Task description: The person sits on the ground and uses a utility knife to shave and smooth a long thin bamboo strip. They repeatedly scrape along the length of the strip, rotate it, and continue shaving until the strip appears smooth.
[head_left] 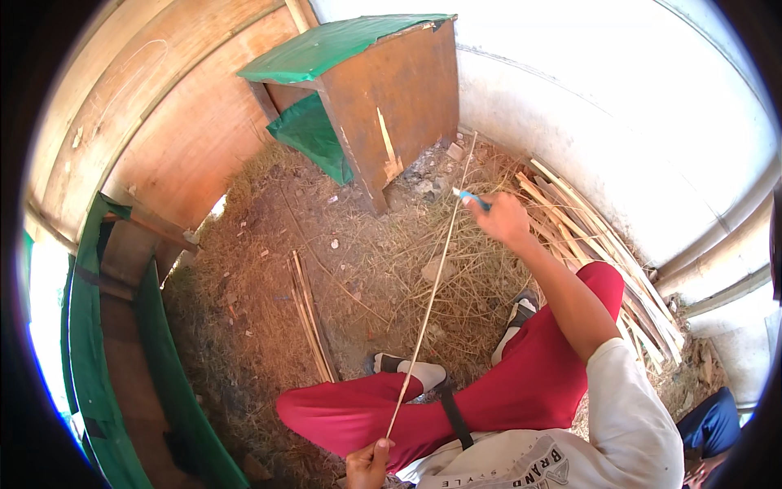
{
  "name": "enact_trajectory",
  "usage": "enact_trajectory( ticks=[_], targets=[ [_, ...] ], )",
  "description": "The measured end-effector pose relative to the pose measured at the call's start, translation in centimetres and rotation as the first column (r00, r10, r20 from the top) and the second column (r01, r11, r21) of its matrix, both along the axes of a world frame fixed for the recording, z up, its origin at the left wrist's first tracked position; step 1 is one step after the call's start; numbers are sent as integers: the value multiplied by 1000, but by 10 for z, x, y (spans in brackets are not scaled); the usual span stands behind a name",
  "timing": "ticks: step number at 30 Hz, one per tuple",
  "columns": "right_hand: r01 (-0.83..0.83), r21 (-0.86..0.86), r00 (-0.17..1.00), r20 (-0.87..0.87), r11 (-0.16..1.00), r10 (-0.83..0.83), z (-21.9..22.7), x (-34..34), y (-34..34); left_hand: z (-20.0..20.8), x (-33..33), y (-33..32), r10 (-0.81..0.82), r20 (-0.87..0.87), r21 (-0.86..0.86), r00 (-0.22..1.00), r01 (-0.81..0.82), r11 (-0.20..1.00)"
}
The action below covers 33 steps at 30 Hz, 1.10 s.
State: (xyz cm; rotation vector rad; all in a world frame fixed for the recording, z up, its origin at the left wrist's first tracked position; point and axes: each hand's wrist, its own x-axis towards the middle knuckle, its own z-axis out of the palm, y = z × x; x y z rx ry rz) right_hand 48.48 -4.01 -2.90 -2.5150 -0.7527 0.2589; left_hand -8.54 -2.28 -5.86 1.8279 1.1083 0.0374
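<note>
My left hand (369,464), low at the front beside my lap, is closed round the near end of a long, thin wooden strip (432,299). The strip slants away from it over my red trousers, and its far end reaches toward the brown cabinet. My right hand (501,218) is stretched out ahead, closed on the blue handle of a small knife (472,198). The knife's pale tip lies right at the far part of the strip; whether they touch I cannot tell.
Split wooden strips (607,236) are piled at right along the white wall. Several more strips (305,314) lie left of my knees. Ahead stands a brown cabinet (399,106) with a green cover. Green-edged wooden furniture (122,367) stands left. Another person's dark-clad leg (709,424) shows lower right.
</note>
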Motion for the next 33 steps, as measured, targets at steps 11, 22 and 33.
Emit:
enact_trajectory(
  ticks=[11,22,33],
  targets=[
    [-50,-132,998,-38,990,46,-26,6,57,23,-48,-6,194,-40,-136,980,-198,971],
    [-77,-279,987,117,957,113,-36,17,73,34,-41,-4,270,-118,-179,956,-288,941],
    [10,-185,1000,1,983,-10,-83,93,19,66,-49,-12,354,-226,-234,908,-403,885]
  ],
)
